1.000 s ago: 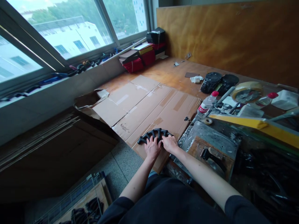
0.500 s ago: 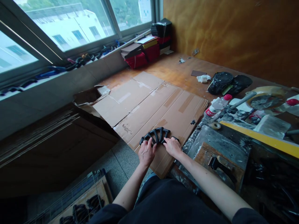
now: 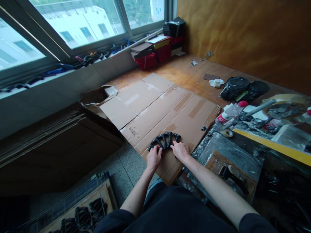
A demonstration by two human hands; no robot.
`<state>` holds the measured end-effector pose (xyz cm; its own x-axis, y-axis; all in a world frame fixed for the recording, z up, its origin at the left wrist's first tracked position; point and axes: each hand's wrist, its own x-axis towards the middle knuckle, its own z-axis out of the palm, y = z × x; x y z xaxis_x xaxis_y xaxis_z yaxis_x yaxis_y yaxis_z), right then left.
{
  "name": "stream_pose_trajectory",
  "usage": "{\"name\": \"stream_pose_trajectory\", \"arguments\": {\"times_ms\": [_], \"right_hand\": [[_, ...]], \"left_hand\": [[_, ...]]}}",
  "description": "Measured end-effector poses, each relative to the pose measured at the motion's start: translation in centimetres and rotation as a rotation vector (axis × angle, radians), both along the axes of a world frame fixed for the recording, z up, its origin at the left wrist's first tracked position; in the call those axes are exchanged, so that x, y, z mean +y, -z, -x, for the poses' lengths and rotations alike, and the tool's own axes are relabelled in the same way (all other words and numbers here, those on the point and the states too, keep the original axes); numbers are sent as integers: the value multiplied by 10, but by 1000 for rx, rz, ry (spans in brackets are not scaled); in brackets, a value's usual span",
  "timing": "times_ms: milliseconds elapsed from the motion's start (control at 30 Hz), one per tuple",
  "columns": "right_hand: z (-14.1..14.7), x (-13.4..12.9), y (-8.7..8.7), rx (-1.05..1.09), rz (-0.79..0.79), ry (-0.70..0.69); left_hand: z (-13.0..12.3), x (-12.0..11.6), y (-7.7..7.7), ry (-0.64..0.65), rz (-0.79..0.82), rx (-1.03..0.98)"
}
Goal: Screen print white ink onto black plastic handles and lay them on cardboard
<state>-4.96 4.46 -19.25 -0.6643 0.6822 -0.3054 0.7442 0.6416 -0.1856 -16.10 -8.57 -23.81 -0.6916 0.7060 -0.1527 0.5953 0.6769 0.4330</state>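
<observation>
Black ribbed arc piece (image 3: 164,140): lies flat on the near end of the flattened cardboard sheet (image 3: 181,111), curve bowed away from me; the sheet appears laid down as a protective surface beneath it.
Left hand (image 3: 154,158): fingers curled, tips on the piece's near left side; whether they grip, I cannot tell.
Right hand (image 3: 180,152): fingers together and extended, tips resting on its near right side, apparently steadying it.
Arms: both reach forward, converging, hands apart.
Wire-sided tray (image 3: 105,194): beyond the cardboard sheet's near left edge, holding more black pieces (image 3: 82,216).
Stained metal-topped block (image 3: 233,152): just right of the cardboard sheet.
</observation>
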Motion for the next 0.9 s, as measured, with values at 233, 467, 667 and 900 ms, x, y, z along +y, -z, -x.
{"name": "stream_pose_trajectory", "arguments": {"times_ms": [233,467,667,900], "right_hand": [[7,5,-1,27,4,-7],[10,12,-1,34,7,52],[8,20,-2,62,9,22],[8,22,-4,61,39,4]], "left_hand": [[14,19,-3,44,47,95],[35,37,-7,146,73,157],[14,33,-5,77,31,315],[-21,63,5,125,-24,295]]}}
